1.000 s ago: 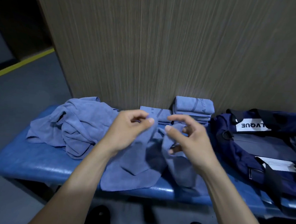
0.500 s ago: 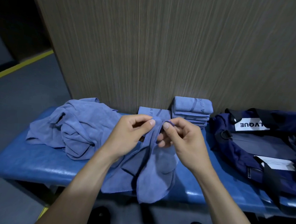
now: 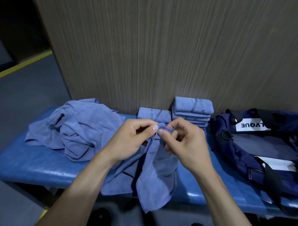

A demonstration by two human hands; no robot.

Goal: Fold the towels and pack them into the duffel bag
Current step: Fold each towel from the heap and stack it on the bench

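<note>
**Two Hands on One Hem — Towel Hanging Ready for Its Fold**

Two hands meet at the top edge of a blue microfibre towel (image 3: 158,173), held up over the front of the blue padded bench (image 3: 35,168). The left hand (image 3: 130,141) pinches the stitched hem between thumb and forefinger, and the right hand (image 3: 183,145) pinches the same hem just beside it, its other fingers curled loosely; neither holds anything else. The fingertips are nearly touching, so the hem is bunched between them and not spread.

From that pinch the towel hangs straight down, its long axis running from the hands toward the person, with the lowest corner dangling past the bench's front edge. Part of it trails onto the seat under the left wrist.

As I judge it, the next move turns on this: the cloth lies below and between the hands, equally near to both, so they must part sideways along the hem to open it before folding.

A heap of unfolded towels (image 3: 73,130) lies to the left. A stack of folded towels (image 3: 191,110) stands against the wood-grain wall panel (image 3: 166,52), with a single folded towel (image 3: 153,114) beside it. The navy duffel bag (image 3: 256,148) rests on the bench's right end — nearer the right hand.
</note>
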